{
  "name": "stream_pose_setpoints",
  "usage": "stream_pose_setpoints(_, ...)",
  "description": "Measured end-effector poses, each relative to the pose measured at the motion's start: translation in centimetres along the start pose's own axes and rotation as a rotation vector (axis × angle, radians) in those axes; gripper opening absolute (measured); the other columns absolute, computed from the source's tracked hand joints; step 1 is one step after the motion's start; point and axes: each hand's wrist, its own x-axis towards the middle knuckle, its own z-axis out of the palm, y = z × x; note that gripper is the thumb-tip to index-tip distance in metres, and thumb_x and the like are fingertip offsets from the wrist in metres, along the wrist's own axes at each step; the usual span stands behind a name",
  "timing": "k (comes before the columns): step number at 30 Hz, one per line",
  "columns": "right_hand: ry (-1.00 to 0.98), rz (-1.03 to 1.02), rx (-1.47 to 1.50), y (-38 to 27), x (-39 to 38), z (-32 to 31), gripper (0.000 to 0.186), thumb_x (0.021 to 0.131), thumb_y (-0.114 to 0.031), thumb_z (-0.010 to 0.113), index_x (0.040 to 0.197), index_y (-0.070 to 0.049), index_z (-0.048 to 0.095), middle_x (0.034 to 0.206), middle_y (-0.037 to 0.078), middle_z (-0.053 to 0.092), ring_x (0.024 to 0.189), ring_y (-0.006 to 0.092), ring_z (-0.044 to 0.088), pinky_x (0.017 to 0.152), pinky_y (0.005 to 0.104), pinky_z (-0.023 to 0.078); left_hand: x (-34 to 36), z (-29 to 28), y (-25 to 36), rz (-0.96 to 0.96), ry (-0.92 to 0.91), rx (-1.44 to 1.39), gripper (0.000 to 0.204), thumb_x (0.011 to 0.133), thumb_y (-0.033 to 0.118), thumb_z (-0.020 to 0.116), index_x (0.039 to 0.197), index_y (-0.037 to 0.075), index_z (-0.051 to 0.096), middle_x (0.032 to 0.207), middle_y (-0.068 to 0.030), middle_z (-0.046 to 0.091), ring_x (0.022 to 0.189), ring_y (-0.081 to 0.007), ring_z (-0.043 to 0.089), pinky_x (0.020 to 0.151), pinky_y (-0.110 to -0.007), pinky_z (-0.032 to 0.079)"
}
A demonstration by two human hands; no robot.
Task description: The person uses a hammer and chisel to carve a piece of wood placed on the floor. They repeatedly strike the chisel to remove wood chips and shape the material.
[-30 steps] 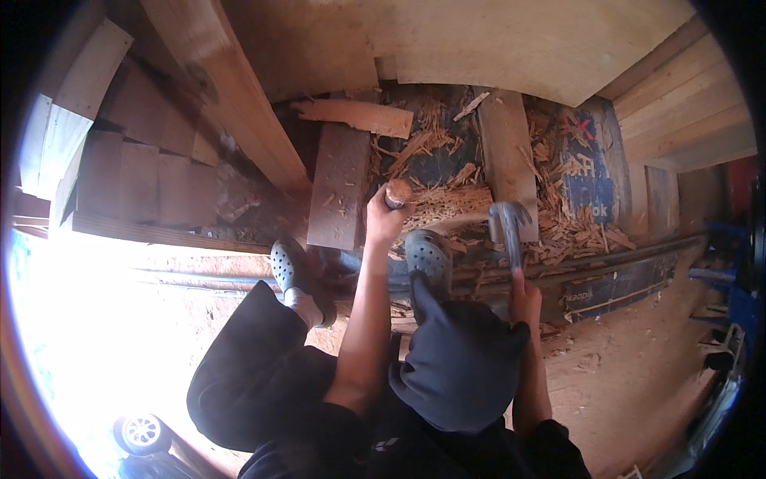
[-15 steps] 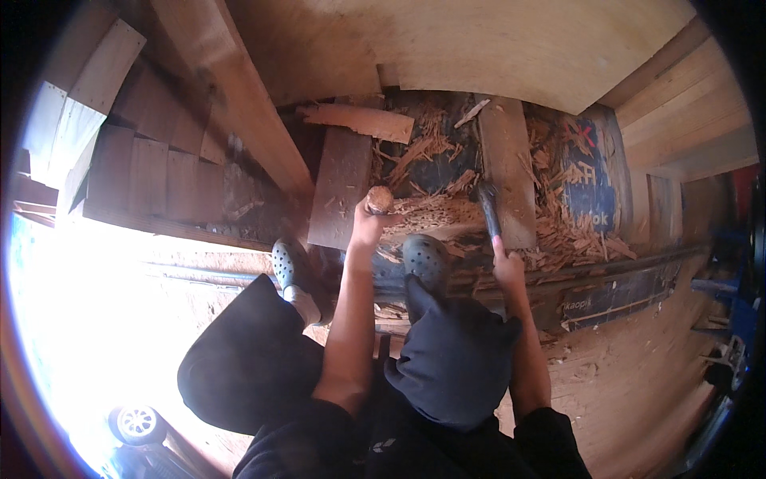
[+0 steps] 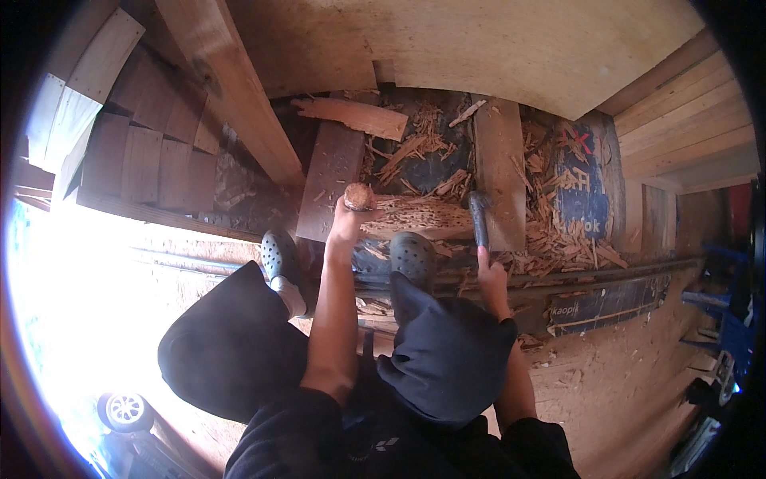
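My left hand [image 3: 345, 226] is closed around an upright handle with a round, rough tan wooden end [image 3: 358, 194]; its lower part is hidden beneath my fist. Beside that fist lies a pitted, splintered piece of timber [image 3: 427, 217], riddled with small holes. In my right hand [image 3: 492, 281] is a hammer [image 3: 479, 219] with a dark shaft, gripped low down. Its head is over the left edge of a flat board [image 3: 500, 172]; whether it touches the board I cannot tell.
Wood splinters [image 3: 550, 180] are strewn around the boards and over a dark blue printed sheet [image 3: 581, 188]. A thick wooden post [image 3: 239, 96] slants down at the left. One grey clog [image 3: 412, 254] is against the pitted timber. A plywood panel [image 3: 479, 48] spans the far side.
Both hands and their tools appear shifted slightly left in the picture, as does the whole scene. The hammer's head is a little lower in view, and its shaft stands more upright.
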Motion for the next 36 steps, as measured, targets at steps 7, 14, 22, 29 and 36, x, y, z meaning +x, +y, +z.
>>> stream_pose_setpoints(7,0.062,-0.176,0.019,0.5,-0.2,0.8,0.071,0.091,-0.055,0.046,0.076,0.012,0.060,0.070,0.032,0.058,0.071,0.0486,0.058,0.062,0.0479,0.045,0.6,3.8,-1.0,0.118,0.082,0.361,0.037,0.068,0.007,0.081,0.100,0.000,0.062,0.092,-0.0053,0.065,0.087,-0.0127,0.060,0.074,-0.029,0.049)
stream_pose_setpoints(14,-0.026,-0.064,-0.013,-0.2,-0.6,0.4,0.073,0.092,-0.056,0.041,0.079,0.014,0.060,0.079,0.035,0.059,0.081,0.0488,0.059,0.070,0.0494,0.045,-0.1,5.6,-1.7,0.069,-0.058,0.513,0.046,0.066,0.021,0.084,0.102,-0.001,0.063,0.090,-0.0060,0.067,0.083,-0.0138,0.062,0.074,-0.030,0.051)
stream_pose_setpoints(22,0.006,-0.041,-0.066,-0.2,-1.1,1.0,0.075,0.092,-0.057,0.040,0.083,0.015,0.060,0.082,0.035,0.059,0.085,0.0491,0.059,0.074,0.0502,0.045,-0.2,1.7,-0.4,0.141,0.344,0.169,0.024,0.069,0.011,0.079,0.082,0.002,0.061,0.075,0.0005,0.060,0.068,-0.0103,0.053,0.065,-0.027,0.044)
stream_pose_setpoints(29,-0.073,0.014,-0.036,-0.5,-1.2,0.3,0.077,0.092,-0.059,0.038,0.086,0.015,0.059,0.084,0.035,0.060,0.083,0.0479,0.059,0.074,0.0499,0.046,-1.1,4.7,-0.1,0.180,-0.148,0.689,0.026,0.066,0.009,0.081,0.083,0.000,0.063,0.075,-0.0015,0.061,0.072,-0.0111,0.056,0.068,-0.028,0.048)
stream_pose_setpoints(36,-0.033,0.013,-0.054,-0.3,-1.5,0.8,0.078,0.092,-0.060,0.037,0.085,0.014,0.059,0.083,0.034,0.060,0.082,0.0474,0.060,0.073,0.0493,0.046,-0.7,3.2,0.0,0.258,0.468,0.144,0.022,0.066,0.007,0.080,0.073,0.001,0.060,0.068,-0.0001,0.059,0.067,-0.0092,0.054,0.062,-0.026,0.047)
